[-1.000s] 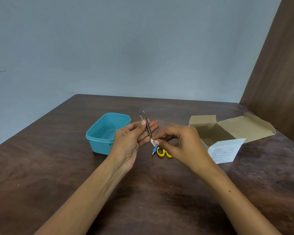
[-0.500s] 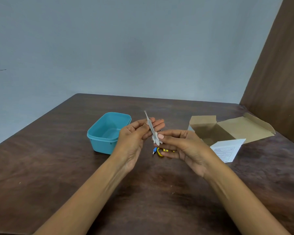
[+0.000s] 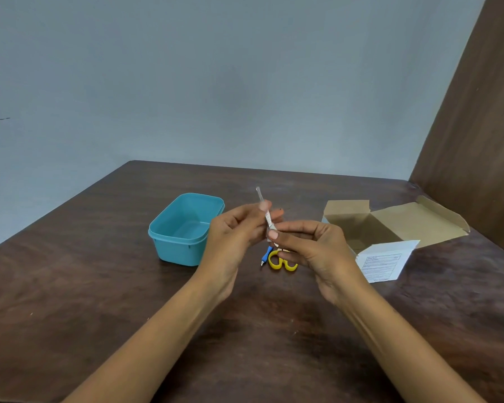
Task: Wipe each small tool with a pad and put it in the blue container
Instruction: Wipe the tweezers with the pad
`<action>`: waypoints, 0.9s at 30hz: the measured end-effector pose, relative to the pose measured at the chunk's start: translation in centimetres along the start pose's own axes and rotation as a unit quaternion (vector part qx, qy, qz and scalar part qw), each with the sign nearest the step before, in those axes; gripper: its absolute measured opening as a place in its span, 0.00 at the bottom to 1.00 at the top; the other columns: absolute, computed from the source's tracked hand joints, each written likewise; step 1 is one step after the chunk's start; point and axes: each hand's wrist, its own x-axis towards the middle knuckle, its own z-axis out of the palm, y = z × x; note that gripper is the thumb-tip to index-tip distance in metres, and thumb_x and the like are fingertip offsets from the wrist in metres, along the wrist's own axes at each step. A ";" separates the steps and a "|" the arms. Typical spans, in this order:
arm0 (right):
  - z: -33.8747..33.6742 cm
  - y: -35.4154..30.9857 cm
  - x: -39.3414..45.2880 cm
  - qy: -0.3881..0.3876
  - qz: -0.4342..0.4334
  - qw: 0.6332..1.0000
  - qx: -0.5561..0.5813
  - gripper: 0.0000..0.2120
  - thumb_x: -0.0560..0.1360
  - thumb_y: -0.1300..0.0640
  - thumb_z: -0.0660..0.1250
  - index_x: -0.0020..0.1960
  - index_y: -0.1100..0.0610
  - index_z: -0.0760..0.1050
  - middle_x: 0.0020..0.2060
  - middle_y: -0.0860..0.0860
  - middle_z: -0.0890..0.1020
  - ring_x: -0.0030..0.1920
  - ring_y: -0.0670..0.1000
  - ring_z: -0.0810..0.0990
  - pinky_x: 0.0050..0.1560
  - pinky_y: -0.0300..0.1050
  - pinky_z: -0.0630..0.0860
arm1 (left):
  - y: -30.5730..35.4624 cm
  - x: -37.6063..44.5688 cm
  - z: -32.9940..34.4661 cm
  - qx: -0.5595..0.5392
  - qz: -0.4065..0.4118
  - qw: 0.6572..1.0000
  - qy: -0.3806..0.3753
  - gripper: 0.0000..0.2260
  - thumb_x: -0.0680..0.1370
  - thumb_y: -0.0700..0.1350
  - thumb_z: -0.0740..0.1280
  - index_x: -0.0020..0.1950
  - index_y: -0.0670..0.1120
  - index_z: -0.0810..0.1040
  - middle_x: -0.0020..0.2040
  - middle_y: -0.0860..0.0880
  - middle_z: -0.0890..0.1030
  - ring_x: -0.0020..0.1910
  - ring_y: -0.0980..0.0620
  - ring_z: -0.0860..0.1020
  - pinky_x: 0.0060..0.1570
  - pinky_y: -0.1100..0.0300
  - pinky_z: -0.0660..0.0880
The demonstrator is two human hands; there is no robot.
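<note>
Above the table's middle, my left hand [image 3: 233, 237] pinches a slim metal tweezers [image 3: 264, 210] that points up and slightly left. My right hand [image 3: 309, 248] pinches a small white pad [image 3: 272, 228] around the tweezers' lower end. The pad is mostly hidden by my thumb and fingers. The blue container [image 3: 184, 231] stands open just left of my left hand, with nothing visible inside. Yellow-handled scissors [image 3: 281, 261] and a small blue-handled tool [image 3: 266, 255] lie on the table under my hands.
An open cardboard box [image 3: 390, 225] with a white printed front flap [image 3: 383, 263] lies to the right. A brown panel [image 3: 477, 126] rises at the table's far right; a grey wall stands behind. The dark wooden table [image 3: 99, 286] stretches left and toward me.
My right hand has slid the pad along the tweezers' lower part and turned palm-up. The tweezers tilted a little in my left hand.
</note>
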 end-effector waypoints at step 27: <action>-0.4 -0.8 0.0 -0.037 -0.027 0.996 -0.080 0.08 0.64 0.64 0.77 0.42 0.62 0.83 0.36 0.55 0.86 0.35 0.47 0.84 0.35 0.34 0.78 | -0.4 0.2 -0.6 -0.013 0.015 1.000 0.007 0.08 0.77 0.39 0.64 0.55 0.42 0.78 0.51 0.45 0.85 0.52 0.52 0.83 0.51 0.61 0.79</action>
